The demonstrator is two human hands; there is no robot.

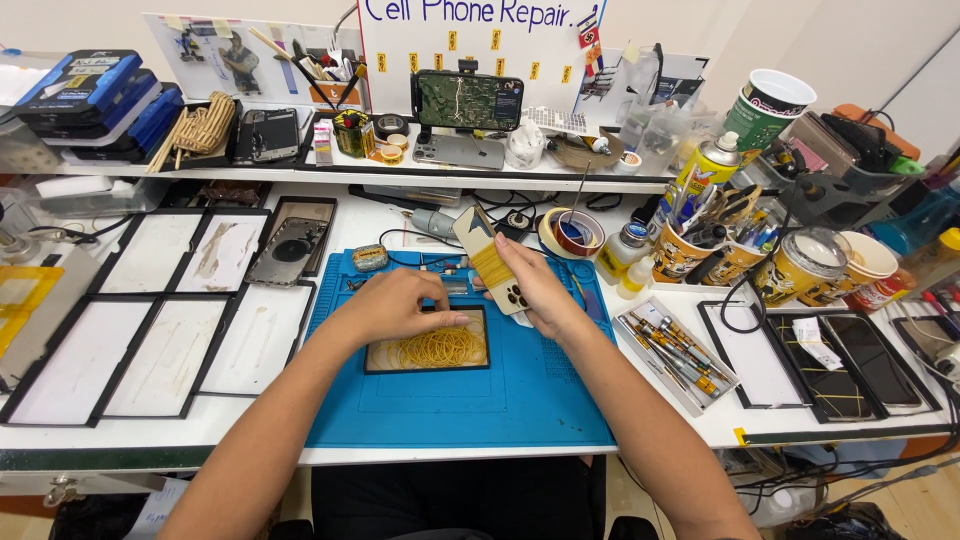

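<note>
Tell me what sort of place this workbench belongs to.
Most likely a phone repair bench. A blue rubber work mat covers the white table, a tray of small precision screwdrivers sits beside it, and an opened dark phone back housing lies nearby.

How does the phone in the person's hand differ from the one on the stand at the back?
The held phone tilts in the right hand, wrapped in yellow rubber bands, its pale back showing. The phone on the stand sits sideways on the shelf, its screen lit with a map-like picture, unwrapped. Both are slim rectangles.
</note>
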